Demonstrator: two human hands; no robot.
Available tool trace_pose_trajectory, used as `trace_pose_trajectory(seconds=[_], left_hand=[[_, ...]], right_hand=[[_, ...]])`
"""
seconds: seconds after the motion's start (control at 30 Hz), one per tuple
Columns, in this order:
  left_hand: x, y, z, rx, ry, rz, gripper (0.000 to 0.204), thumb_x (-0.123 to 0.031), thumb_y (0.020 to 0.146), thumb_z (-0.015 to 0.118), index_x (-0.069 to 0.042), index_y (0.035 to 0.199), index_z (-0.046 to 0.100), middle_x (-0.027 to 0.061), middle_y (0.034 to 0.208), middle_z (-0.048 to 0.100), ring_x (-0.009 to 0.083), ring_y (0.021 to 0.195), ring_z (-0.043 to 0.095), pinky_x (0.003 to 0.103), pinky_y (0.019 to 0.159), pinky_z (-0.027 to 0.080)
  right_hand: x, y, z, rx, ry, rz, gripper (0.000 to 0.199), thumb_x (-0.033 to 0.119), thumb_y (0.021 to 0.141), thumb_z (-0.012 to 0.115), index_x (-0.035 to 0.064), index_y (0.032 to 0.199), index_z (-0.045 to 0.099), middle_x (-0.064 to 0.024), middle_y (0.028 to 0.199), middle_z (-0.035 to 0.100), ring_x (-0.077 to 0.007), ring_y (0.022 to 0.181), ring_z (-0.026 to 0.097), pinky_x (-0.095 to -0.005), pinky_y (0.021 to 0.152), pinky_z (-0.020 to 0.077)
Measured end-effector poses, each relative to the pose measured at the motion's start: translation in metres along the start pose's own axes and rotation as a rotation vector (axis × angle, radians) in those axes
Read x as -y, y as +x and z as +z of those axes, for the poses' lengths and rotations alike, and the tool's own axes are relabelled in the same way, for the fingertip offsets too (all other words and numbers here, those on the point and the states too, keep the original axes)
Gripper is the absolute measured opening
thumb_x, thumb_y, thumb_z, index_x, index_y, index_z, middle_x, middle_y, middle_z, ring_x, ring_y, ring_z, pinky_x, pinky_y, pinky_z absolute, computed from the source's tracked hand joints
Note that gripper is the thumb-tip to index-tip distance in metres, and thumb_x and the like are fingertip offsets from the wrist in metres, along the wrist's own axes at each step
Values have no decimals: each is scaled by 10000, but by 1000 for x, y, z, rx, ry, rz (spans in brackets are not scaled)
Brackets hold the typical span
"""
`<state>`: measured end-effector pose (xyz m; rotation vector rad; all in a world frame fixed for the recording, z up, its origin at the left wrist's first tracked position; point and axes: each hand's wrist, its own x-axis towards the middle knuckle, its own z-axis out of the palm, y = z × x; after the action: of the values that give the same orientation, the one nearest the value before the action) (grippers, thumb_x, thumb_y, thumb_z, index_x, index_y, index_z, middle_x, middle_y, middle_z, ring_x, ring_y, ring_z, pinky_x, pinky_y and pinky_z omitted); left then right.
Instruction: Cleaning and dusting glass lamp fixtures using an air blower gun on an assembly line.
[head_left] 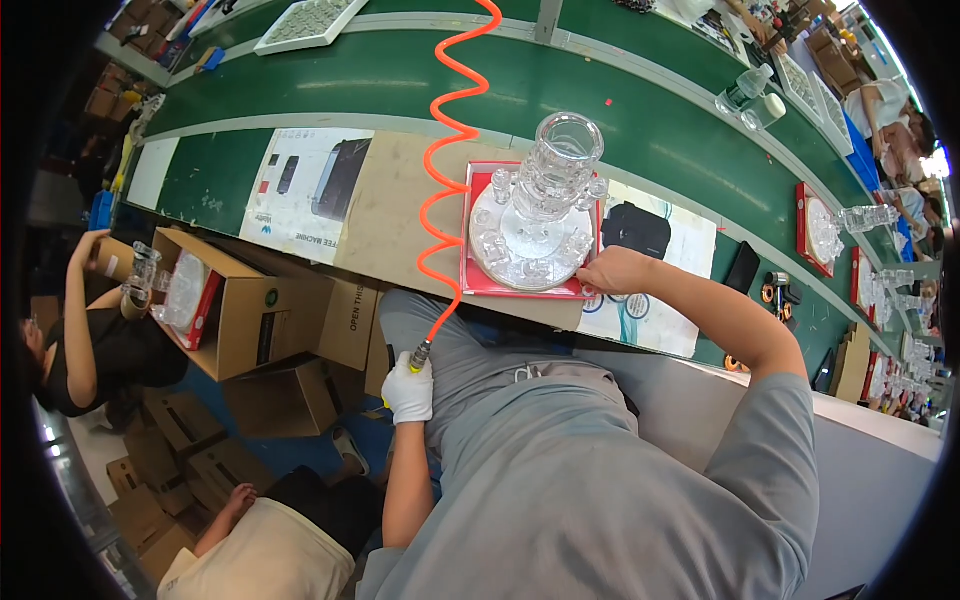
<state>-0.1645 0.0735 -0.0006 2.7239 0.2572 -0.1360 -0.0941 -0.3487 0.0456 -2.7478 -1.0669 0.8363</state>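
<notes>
My left hand (407, 392), in a white glove, is closed around an air gun at the end of an orange coiled air hose (437, 162). It is held low beside my left thigh; the glove hides most of the air gun, leaving its metal fitting (420, 354) in view. In front of me a shallow red box (482, 178) lies on the bench. It bears a round white base (530, 240) with small clear cups around a tall clear glass-like vessel (562, 160). My bare right hand (615, 272) has its fingers closed on the box's near right edge.
Flattened printed cartons (300, 200) cover parts of the green bench (650, 150). A phone (742, 267) and tape rolls lie at right, with similar clear sets beyond. At left, a person holds a clear vessel by an open carton (270, 320); another person sits close behind my left arm.
</notes>
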Motion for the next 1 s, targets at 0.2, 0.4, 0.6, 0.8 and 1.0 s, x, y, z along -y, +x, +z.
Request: trace_pose_trajectory(seconds=[0.2,0.4,0.6,0.8,1.0], left_hand=[[0,0,0,9,14,2,235,-345,812,682,-111,816,657,153,664,640,364,649,636,447,594,490],[2,-1,1,-3,7,7,235,-342,811,685,-109,823,660,153,667,641,359,648,638,443,595,491],[0,-1,0,2,-20,-7,232,-332,812,683,-102,830,657,153,666,639,359,649,636,438,599,489],[2,-1,1,27,-23,-12,233,-325,814,678,-94,836,654,160,675,637,360,654,633,431,600,484],[6,-2,6,-11,-56,-3,189,-297,773,674,-126,778,595,156,653,615,379,650,618,486,583,469]], right_hand=[[-3,-1,-5,31,136,-12,201,229,906,522,37,899,582,-170,769,647,-345,744,644,-455,676,501],[3,2,-10,-2,30,-28,180,216,884,551,37,880,566,-157,696,632,-341,677,641,-444,636,500],[3,3,-3,-25,-25,-53,184,211,884,542,31,848,538,-152,671,625,-342,654,636,-442,617,492],[2,2,0,-3,-7,-40,176,205,886,534,31,858,531,-145,686,630,-343,681,640,-440,619,492],[2,1,-1,-6,-19,-55,139,169,880,505,32,865,526,-140,708,636,-337,685,643,-436,624,496]])
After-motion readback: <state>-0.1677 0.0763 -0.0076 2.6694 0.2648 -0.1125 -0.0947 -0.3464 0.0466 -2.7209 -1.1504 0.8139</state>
